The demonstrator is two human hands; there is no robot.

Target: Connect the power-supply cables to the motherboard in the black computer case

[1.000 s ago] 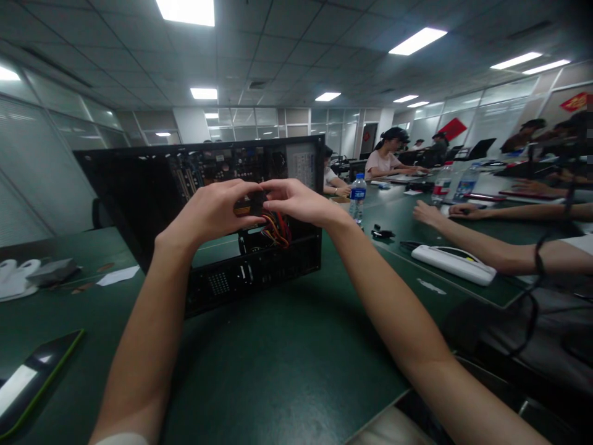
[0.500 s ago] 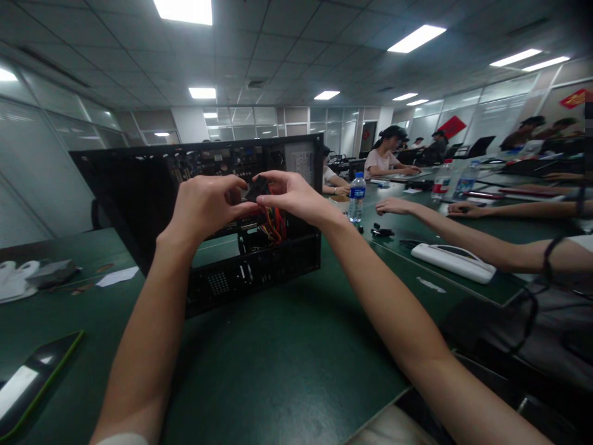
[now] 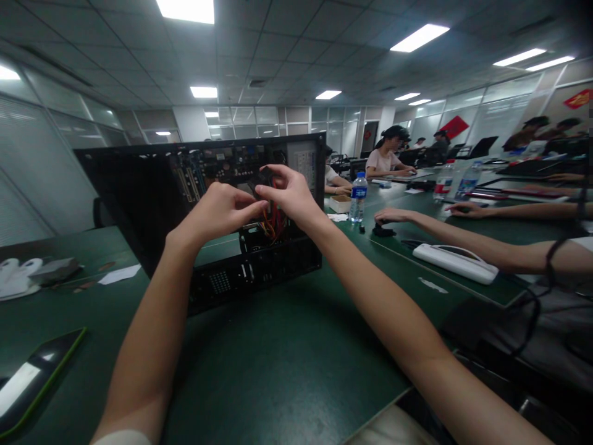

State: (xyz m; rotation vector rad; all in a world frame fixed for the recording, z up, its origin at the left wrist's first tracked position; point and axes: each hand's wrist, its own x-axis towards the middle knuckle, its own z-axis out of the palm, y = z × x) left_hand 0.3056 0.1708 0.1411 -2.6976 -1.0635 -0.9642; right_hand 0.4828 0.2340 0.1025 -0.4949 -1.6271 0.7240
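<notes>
An open black computer case (image 3: 259, 275) stands tilted in front of me, with its inside facing me. My right hand (image 3: 293, 196) pinches a black cable connector (image 3: 265, 175) inside the case opening. Red, orange and yellow wires (image 3: 274, 225) hang down below its fingers. Just left of it is my left hand (image 3: 222, 210), with thumb and fingertips brought together close to the connector and wires. Whatever lies between those fingertips is too small to make out. Behind the hands, the motherboard (image 3: 227, 162) shows in part.
On the green table (image 3: 259, 371), a phone (image 3: 37, 383) lies at left, near a paper scrap (image 3: 119, 275). A water bottle (image 3: 358, 198) and a small box (image 3: 340, 204) stand right of the case. A co-worker's hand (image 3: 393, 215) rests on a black object beside a white device (image 3: 456, 262).
My left hand has dropped slightly and drawn its fingers off the connector's upper part. My right hand keeps the connector, now turned more upright. The co-worker's hand has moved onto the black object.
</notes>
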